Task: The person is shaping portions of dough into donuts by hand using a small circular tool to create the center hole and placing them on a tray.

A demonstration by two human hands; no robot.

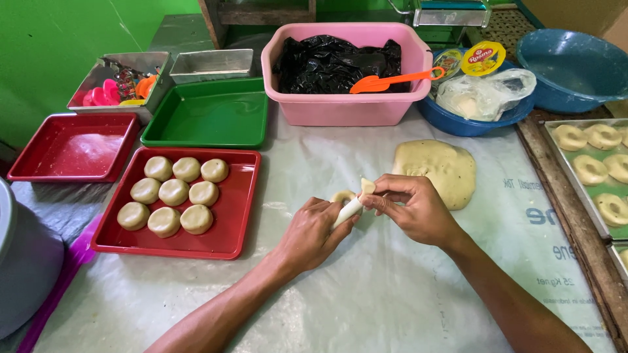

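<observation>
My left hand (313,234) and my right hand (413,208) meet over the plastic-covered table. Between them they hold a small white tube-shaped tool (353,204) pressed against a small ring of pale dough (341,196). My right fingers pinch the tool's upper end, my left fingers grip its lower part. A flattened slab of dough (439,168) lies just behind my right hand. A red tray (232,222) to my left holds several round dough discs (173,192).
Behind stand an empty green tray (209,114), an empty red tray (75,145), a pink tub (347,104) with black plastic and an orange scraper (386,82), and blue basins (575,65). A metal tray of ring-shaped dough pieces (592,168) sits at the right edge.
</observation>
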